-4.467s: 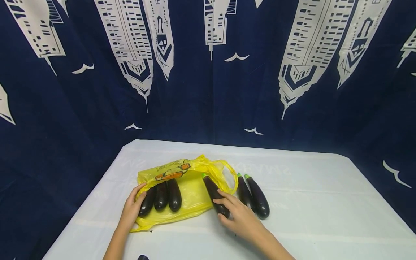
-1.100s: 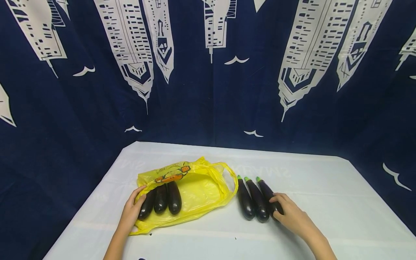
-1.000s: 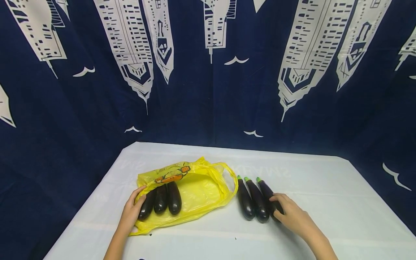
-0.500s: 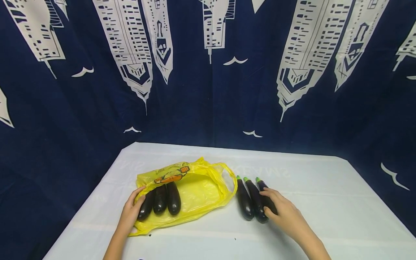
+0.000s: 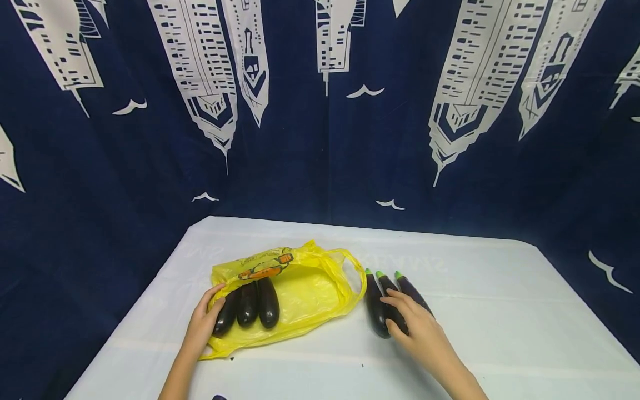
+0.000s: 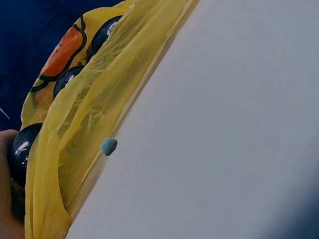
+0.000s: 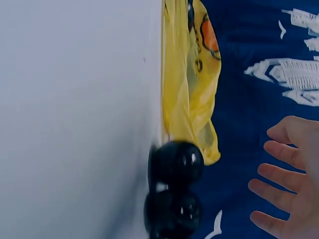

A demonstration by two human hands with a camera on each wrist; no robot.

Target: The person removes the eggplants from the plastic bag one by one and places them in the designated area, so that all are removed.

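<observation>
A yellow plastic bag (image 5: 310, 294) lies on the table with its mouth open and three eggplants (image 5: 269, 305) at its left side. My left hand (image 5: 202, 316) grips the bag's left edge beside the leftmost of them; its fingers are mostly out of the left wrist view. To the right of the bag, three more eggplants (image 5: 376, 308) lie side by side, green stem ends pointing away. Over the middle and right ones hovers my right hand (image 5: 420, 339), partly covering them. In the right wrist view, that hand's fingers (image 7: 276, 174) are spread, holding nothing, apart from the dark eggplants (image 7: 179, 162).
A white cloth covers the table (image 5: 500, 311). Behind it hangs a navy curtain (image 5: 320, 155) with white building prints. A small teal crumb (image 6: 108, 146) lies by the bag's edge. Part of a dark object (image 5: 219, 398) shows at the bottom of the head view.
My right hand set an eggplant from the bag's right side down as the third in the row, released it, and moved left over the row. My left hand stayed put.
</observation>
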